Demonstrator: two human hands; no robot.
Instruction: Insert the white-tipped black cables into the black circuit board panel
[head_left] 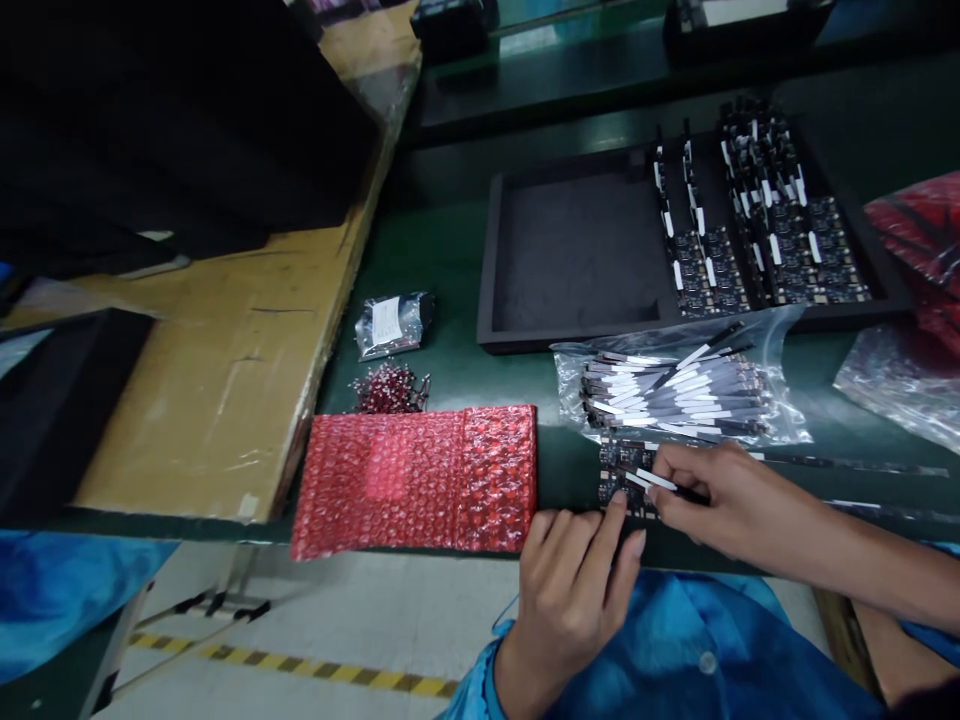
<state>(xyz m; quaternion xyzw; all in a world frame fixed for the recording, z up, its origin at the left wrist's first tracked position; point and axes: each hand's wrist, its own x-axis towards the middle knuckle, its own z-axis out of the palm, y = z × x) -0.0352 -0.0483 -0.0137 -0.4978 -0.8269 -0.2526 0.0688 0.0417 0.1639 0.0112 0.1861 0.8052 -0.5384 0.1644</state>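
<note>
My right hand (712, 490) is closed in a pinch on a thin black-and-white strip (686, 491), its white end pointing left over a small dark circuit board (615, 455). My left hand (574, 580) rests at the table's front edge, fingers stretched out, with the index fingertip touching the board's lower part. A second white strip end lies beside the held one; whether it is also pinched I cannot tell. Just behind my hands, a clear plastic bag (675, 395) holds many similar strips. Long thin strips (855, 464) extend rightward from the boards under my right hand.
A black foam tray (570, 250) stands behind, with rows of circuit boards (817, 250) at its right. Left of my hands lie a red bubble-wrap packet (420, 480), a heap of small wired parts (390, 388) and a labelled bag (394, 325). Red plastic wrap (922, 250) sits far right.
</note>
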